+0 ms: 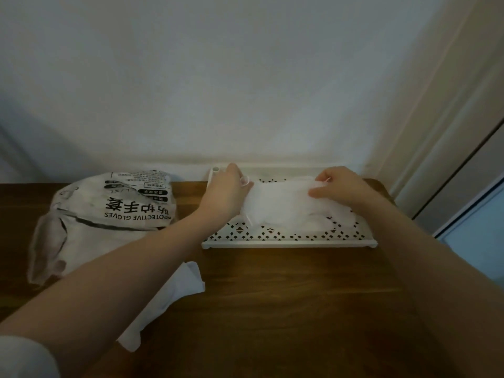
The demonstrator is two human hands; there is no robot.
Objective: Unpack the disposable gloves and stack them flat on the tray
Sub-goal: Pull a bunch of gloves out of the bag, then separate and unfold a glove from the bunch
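A white perforated tray (289, 237) sits on the wooden table against the wall. Translucent disposable gloves (283, 207) lie spread across it. My left hand (227, 193) pinches the gloves' left end and my right hand (341, 186) pinches the right end, both over the tray. The crumpled white glove pack (109, 214), printed "PROTECTIVE GLOVES", lies to the left of the tray. One more clear glove (169, 296) lies loose on the table under my left forearm.
The wooden table (286, 309) reaches toward me with bare room in front of the tray. A white wall stands right behind the tray. A door frame (436, 159) runs down the right side.
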